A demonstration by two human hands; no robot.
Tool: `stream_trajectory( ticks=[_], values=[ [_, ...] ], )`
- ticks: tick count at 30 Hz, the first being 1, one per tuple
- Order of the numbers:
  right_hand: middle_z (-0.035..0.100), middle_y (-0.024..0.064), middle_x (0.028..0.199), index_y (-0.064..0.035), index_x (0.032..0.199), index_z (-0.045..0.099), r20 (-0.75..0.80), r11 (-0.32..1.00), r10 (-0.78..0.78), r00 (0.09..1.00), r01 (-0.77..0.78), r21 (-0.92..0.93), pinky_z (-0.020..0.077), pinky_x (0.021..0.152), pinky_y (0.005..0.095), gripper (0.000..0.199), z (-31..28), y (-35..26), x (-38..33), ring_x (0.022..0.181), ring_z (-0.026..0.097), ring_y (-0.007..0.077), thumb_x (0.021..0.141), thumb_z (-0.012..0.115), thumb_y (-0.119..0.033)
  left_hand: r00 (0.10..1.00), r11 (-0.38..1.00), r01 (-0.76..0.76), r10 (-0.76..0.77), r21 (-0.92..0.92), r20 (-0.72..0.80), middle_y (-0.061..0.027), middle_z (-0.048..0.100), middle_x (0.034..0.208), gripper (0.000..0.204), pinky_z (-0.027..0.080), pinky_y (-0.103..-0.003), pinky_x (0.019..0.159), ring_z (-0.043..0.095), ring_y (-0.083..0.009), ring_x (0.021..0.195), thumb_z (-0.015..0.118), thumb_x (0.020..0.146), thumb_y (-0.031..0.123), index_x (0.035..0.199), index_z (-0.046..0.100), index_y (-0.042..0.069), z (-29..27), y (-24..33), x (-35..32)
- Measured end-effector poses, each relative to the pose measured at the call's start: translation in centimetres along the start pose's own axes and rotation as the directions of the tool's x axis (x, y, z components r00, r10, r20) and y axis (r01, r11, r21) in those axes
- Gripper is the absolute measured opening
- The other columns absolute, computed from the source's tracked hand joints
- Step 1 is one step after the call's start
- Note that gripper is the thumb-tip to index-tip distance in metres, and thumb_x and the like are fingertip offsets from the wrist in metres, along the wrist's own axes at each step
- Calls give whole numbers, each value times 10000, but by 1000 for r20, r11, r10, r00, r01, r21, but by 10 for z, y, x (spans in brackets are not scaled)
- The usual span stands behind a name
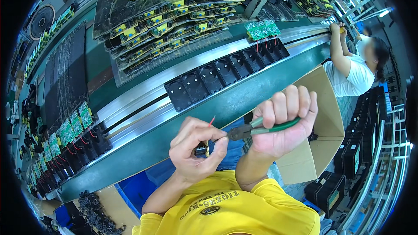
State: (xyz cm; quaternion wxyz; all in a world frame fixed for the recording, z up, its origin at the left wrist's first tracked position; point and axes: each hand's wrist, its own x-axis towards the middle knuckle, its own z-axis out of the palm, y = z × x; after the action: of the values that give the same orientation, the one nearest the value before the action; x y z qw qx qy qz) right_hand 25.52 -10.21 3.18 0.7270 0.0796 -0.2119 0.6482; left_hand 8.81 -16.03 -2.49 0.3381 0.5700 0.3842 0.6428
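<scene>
My left hand (191, 150) pinches a small component (200, 149) with a dark body and a yellowish part, mostly covered by the fingers. A red wire (212, 121) sticks up beside its fingertips. In my right hand (283, 109) is a pair of cutting pliers (241, 132) with green handles. Their jaws point left and meet the tips of my left thumb and forefinger; what lies between the jaws is too small to tell. Both hands are held above my lap, in front of the bench edge.
Beyond my hands, a row of black plastic housings (211, 78) lies along a metal rail (135, 100). Green circuit boards (263, 29) rest at its right end. Stacked trays of yellow-topped boards (174, 15) stand behind. A cardboard box (300, 165) sits at right, near a co-worker (355, 65).
</scene>
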Motion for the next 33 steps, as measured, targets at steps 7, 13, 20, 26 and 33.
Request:
stream_trajectory(
  ticks=[7, 13, 20, 26, 33],
  values=[
    [403, -21, 667, -127, 881, 561, 467, 985, 169, 868, -138, -101, 235, 487, 328, 446, 21, -9, 13, 522, 238, 111, 1220, 426, -382, 713, 419, 697, -487, -582, 504, -77, 718, 926, 34, 462, -275, 696, 560, -150, 745, 806, 954, 24, 974, 787, 3, -17, -3, 6],
    [574, 55, 701, -106, 855, 593, 793, 918, 360, 491, -338, -208, 235, 427, 297, 396, 35, -5, 38, 419, 229, 129, 1163, 494, -335, 544, 167, 834, -416, -527, 729, -92, 707, 938, 93, 428, -263, 640, 541, -137, 717, 788, 1002, 91, 987, 778, 0, -22, -7, 9],
    [654, 92, 928, -109, 1284, 651, 534, 956, 182, 825, -22, -292, 374, 537, 296, 290, 27, -4, 28, 603, 476, 169, 1149, 506, -322, 679, 286, 730, -401, -620, 614, -95, 679, 920, 92, 430, -272, 625, 530, -141, 729, 764, 1028, 96, 1041, 753, 5, -28, -4, 10],
    [691, 117, 1086, -81, 1611, 590, -131, 387, 93, 987, -157, -908, 505, 698, 301, 588, -28, -15, -38, 828, 592, 175, 1024, 608, -77, 751, 182, 632, -383, -753, 538, -97, 661, 902, 66, 440, -285, 610, 541, -159, 750, 726, 1054, 87, 1076, 705, 29, -29, -2, 19],
    [713, 71, 1110, -50, 1183, 874, -74, 568, 290, 954, -234, -789, 480, 782, 254, 268, -30, 19, -44, 928, 580, 138, 919, 874, -4, 706, 24, 654, -380, -756, 598, -107, 679, 905, 37, 473, -286, 597, 582, -190, 766, 699, 1074, 55, 1073, 663, 49, -30, 12, 21]
  ],
)
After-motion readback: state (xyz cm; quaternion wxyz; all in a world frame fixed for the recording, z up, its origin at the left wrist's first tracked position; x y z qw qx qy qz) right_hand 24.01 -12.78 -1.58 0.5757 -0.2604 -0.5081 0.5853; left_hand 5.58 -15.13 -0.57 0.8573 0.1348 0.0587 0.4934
